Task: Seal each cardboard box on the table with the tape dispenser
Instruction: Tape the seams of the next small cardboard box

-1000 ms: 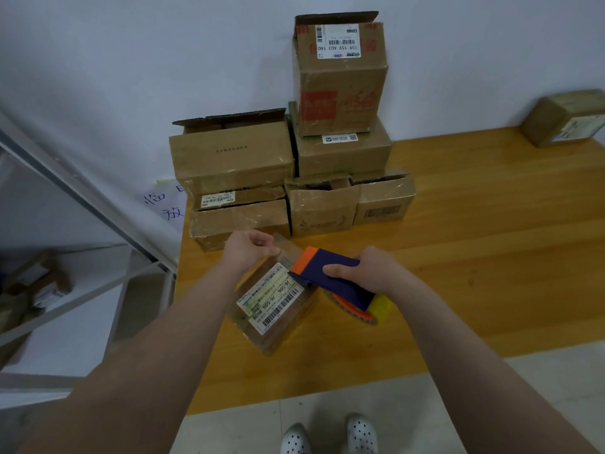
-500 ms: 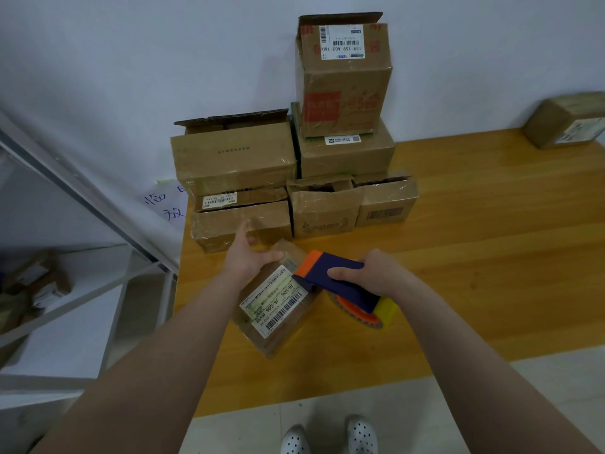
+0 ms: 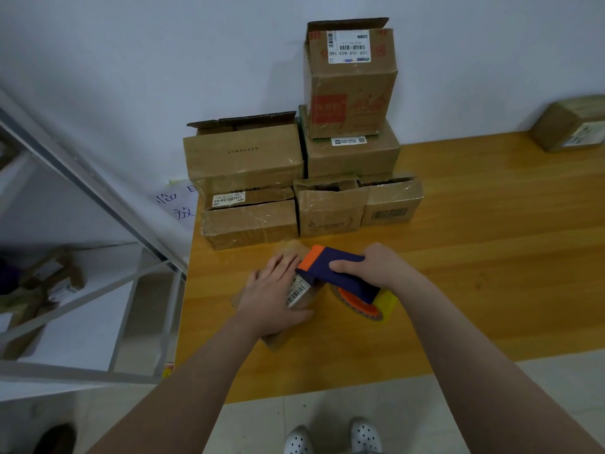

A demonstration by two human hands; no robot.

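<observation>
A small cardboard box (image 3: pixel 298 293) with a white barcode label lies near the wooden table's front left corner. My left hand (image 3: pixel 274 294) lies flat on top of it, fingers straight, covering most of the lid. My right hand (image 3: pixel 376 267) grips the handle of the tape dispenser (image 3: pixel 340 276), which is navy with an orange tip, an orange roll hub and a yellow end. The dispenser's orange tip sits at the box's far right edge, next to my left fingertips.
Several cardboard boxes (image 3: pixel 248 178) are stacked against the white wall at the table's (image 3: pixel 491 257) back left, some with open flaps. One more box (image 3: pixel 571 127) sits at the far right. A metal shelf frame (image 3: pixel 98 198) stands left of the table.
My left hand has moved from the box's far corner down onto its top and now lies flat over the label. The dispenser has shifted slightly toward the box.
</observation>
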